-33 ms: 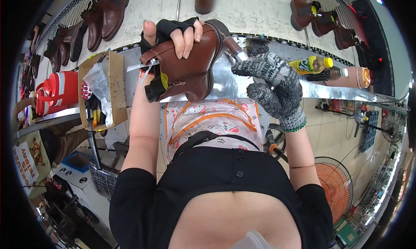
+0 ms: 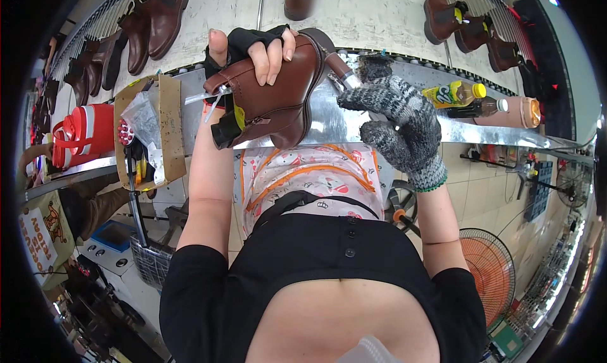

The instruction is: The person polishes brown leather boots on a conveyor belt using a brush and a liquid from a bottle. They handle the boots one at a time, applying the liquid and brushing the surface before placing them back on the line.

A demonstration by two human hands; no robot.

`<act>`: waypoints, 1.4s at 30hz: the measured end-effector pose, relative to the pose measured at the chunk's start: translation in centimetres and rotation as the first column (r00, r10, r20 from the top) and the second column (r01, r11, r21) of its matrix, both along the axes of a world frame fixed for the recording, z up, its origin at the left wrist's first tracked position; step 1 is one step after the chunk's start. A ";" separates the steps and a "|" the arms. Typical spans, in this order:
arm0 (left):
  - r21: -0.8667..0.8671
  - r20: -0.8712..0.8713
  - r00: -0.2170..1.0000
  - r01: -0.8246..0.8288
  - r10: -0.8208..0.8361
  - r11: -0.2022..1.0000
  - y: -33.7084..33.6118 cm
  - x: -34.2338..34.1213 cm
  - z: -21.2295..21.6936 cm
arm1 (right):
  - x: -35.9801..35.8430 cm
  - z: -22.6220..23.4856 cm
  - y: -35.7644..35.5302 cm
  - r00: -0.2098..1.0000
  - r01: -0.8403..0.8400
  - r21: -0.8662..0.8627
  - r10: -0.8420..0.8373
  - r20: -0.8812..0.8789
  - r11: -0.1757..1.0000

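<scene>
Here's the boot, upper centre of the frame, tipped over with its opening to the left, and the left hand is clamped on it, bare fingers curling out of a black glove over the leather. Just right of centre, the right hand, in a grey glove, has its fingers bent; whether they're closed on anything, I can't tell. Now the risks! Only the left hand clearly bears the weight, so a slack grip on that smooth leather could let the boot twist or fall onto the bench. Those grey fingertips look blackened, so a careless brush could smear it. The pale strips by the opening could snag a finger. And the yellow bottle and dark bottle, right of the glove: a wide swing could knock them.
</scene>
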State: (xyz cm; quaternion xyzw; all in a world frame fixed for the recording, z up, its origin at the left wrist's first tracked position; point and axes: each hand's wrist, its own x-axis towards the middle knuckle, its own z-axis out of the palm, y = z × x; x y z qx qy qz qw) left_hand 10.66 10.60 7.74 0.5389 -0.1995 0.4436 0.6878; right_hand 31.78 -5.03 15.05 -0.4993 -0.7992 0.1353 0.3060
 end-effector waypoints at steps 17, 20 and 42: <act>-0.060 -0.017 0.999 -0.037 0.036 0.998 -0.5 0.4 0.0 | 0.6 0.2 0.9 0.997 -0.059 -0.040 0.057 -0.057 0.997; -0.066 0.050 0.997 -0.063 0.067 0.996 -0.8 0.9 0.0 | 0.6 0.3 0.8 0.998 -0.044 -0.040 0.042 -0.051 0.998; -0.204 0.156 0.972 -0.142 0.175 0.969 5.0 -5.6 -4.0 | -5.9 -12.2 5.7 0.935 -0.109 0.172 0.160 -0.318 0.979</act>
